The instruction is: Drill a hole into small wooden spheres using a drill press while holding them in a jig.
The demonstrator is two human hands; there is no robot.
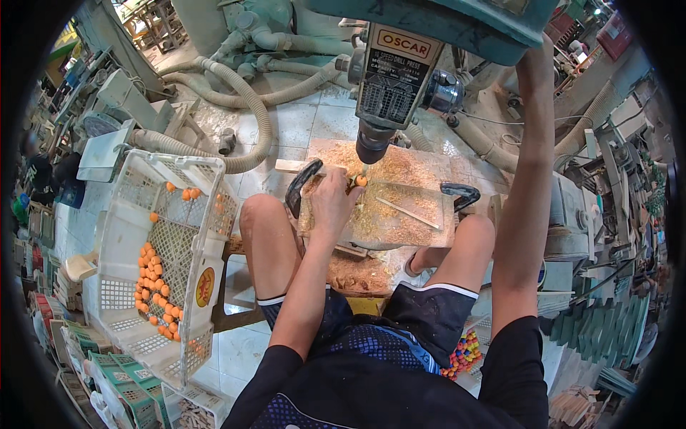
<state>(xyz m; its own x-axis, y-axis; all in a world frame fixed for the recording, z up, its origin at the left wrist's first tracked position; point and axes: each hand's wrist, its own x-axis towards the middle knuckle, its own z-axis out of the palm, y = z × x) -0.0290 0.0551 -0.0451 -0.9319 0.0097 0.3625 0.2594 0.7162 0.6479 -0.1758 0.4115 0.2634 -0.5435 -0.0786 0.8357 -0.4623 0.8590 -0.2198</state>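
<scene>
Under the chuck (374, 143) of a green drill press (389, 79), my left hand (333, 201) is closed, its fingers at a small round orange piece (361, 181). Something dark shows beside that piece, partly covered by my fingers. A thin bit comes down from the chuck close to the piece. The wooden board (436, 171) beneath is strewn with shavings, and a thin wood strip (409, 213) lies on it. Black clamp-like handles (461, 194) sit at both sides of the board. My right hand (536, 63) reaches up beside the press head; its fingers are hidden there.
At my left a white plastic crate (118, 300) stands tilted, with many orange pieces (153, 275) inside. Brightly coloured small pieces (466, 354) are by my right thigh. Ribbed hoses (261, 121) run over the tiled floor behind the board. Stacked green pieces (600, 336) lie far right.
</scene>
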